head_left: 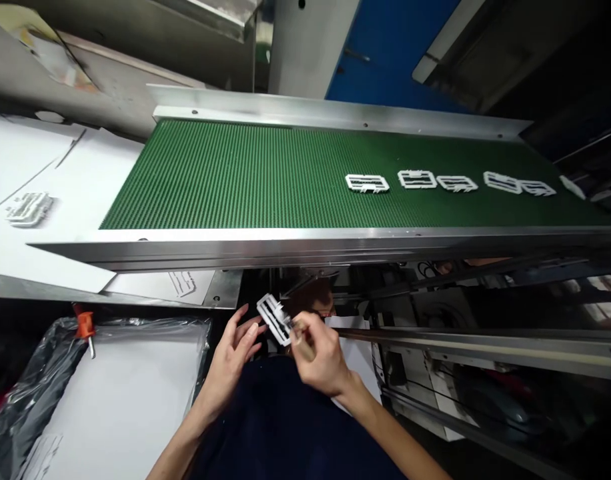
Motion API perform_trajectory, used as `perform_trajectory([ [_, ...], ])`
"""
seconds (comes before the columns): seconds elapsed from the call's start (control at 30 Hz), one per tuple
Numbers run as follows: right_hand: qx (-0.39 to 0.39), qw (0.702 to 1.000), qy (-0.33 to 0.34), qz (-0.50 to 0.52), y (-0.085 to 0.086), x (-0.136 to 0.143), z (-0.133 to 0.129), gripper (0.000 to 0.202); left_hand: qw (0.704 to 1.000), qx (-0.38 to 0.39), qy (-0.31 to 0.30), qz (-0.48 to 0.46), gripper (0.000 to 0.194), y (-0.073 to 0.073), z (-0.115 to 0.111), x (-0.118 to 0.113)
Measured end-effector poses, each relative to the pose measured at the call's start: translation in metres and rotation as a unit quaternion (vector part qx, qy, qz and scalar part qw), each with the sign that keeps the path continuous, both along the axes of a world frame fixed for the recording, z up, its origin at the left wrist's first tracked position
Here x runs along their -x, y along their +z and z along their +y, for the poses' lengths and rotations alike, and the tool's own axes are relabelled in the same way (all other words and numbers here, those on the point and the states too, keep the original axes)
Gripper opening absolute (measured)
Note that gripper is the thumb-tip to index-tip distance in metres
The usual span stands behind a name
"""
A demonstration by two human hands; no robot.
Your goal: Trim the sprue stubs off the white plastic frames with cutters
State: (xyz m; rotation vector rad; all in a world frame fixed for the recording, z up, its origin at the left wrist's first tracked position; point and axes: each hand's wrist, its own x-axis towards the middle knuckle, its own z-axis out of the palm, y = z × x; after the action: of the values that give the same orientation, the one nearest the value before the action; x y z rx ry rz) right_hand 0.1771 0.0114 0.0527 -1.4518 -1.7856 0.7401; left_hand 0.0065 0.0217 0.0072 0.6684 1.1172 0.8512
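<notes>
A white plastic frame part (274, 320) with slots hangs tilted between my hands, below the front rail of the conveyor. My right hand (319, 350) is closed at the part's right end, its fingers pinched together there; whether they also hold something else is too blurred to tell. To the left of the part, my left hand (239, 340) has its fingers apart and curved, with the fingertips close to the part's lower left edge. Several similar white parts lie on the right half of the green belt (235, 177), one of them (367, 183) nearest the middle.
Metal rails (285, 250) edge the belt. At the left, a stack of white parts (29, 209) lies on white sheets (85, 190). Below it stands a plastic-lined box (130, 387) with an orange-handled tool (85, 327) at its rim. Metal bars and cables fill the lower right.
</notes>
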Motion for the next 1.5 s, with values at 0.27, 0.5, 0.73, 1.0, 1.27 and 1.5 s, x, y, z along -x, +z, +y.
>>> perform_trajectory([
  [0.27, -0.069, 0.968, 0.231, -0.073, 0.066, -0.008, 0.038, 0.024, 0.95, 0.172, 0.092, -0.245, 0.022, 0.034, 0.036, -0.023],
  [0.5, -0.152, 0.91, -0.054, -0.383, 0.168, -0.108, 0.17, 0.031, 0.92, 0.167, 0.13, -0.331, 0.026, 0.047, 0.032, 0.002],
  [0.73, 0.009, 0.857, 0.012, -0.515, 0.154, -0.164, 0.241, 0.039, 0.9, 0.129, 0.128, -0.397, 0.041, 0.048, 0.027, 0.013],
  [1.0, -0.042, 0.944, -0.053, -0.322, 0.165, -0.137, 0.218, 0.024, 0.901, 0.105, 0.125, -0.403, 0.019, 0.043, 0.023, 0.012],
  [1.27, 0.215, 0.951, 0.152, 0.162, 0.12, -0.033, 0.079, 0.02, 0.959, -0.02, 0.081, -0.27, 0.015, 0.061, 0.019, 0.006],
  [1.5, 0.329, 0.881, 0.079, 0.331, 0.041, 0.001, 0.026, 0.021, 0.977, -0.021, 0.133, -0.168, 0.023, 0.065, 0.011, 0.015],
])
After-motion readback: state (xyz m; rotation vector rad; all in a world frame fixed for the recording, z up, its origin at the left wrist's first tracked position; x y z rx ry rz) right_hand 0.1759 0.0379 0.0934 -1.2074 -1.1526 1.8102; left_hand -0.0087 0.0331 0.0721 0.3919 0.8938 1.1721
